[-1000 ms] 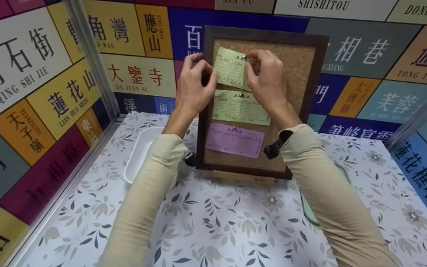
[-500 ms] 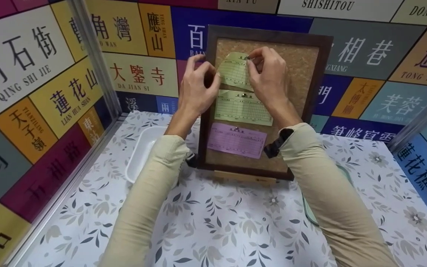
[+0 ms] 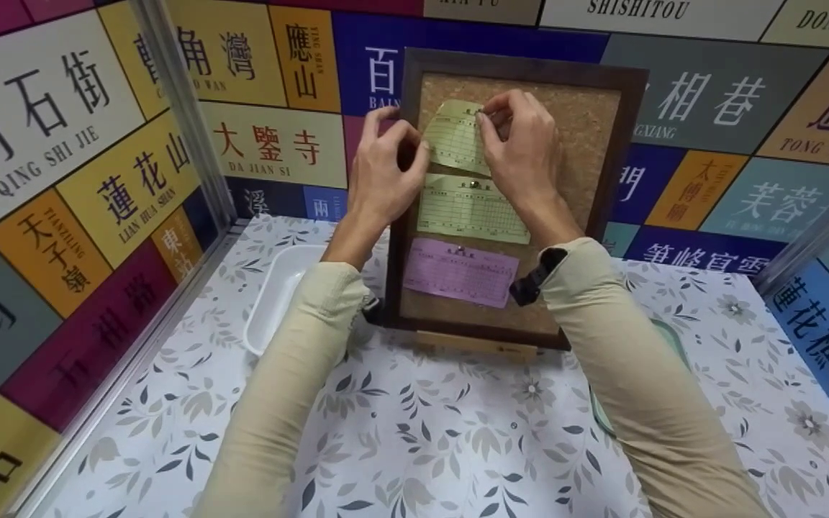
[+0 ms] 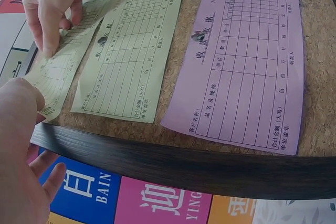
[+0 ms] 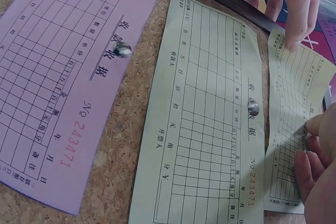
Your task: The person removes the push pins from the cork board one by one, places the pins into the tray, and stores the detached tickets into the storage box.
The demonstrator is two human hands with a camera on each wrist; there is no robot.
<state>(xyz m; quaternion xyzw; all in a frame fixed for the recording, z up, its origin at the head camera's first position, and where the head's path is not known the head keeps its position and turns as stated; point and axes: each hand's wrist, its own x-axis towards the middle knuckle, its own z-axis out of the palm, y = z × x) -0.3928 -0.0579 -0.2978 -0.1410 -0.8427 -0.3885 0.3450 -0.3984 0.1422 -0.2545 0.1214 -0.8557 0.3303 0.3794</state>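
A framed cork board [image 3: 580, 165] leans upright, with a purple receipt slip [image 3: 460, 277] at the bottom and a green-yellow receipt slip [image 3: 472, 212] in the middle, each under a silver thumbtack. At the top is another green-yellow slip [image 3: 454, 140], tilted and bowed away from the cork. My left hand [image 3: 386, 162] pinches its left edge between thumb and fingers, beside the frame. Against its upper middle my right hand [image 3: 526, 151] holds a thumbtack, which the fingertips now mostly hide. In the left wrist view the top slip [image 4: 63, 72] curves between both hands.
A wooden stand [image 3: 476, 345] supports the board on a leaf-patterned tablecloth [image 3: 414, 446]. A white tray [image 3: 267, 309] lies left, partly behind the left sleeve. The green edge of another object [image 3: 601, 414] shows beyond the right forearm. Sign-covered walls [image 3: 278, 144] enclose the table.
The top slip's upper left corner, flat a second ago, has bent back and the paper bows. My right fingers have closed over the thumbtack. Over the last half second both hands barely move.
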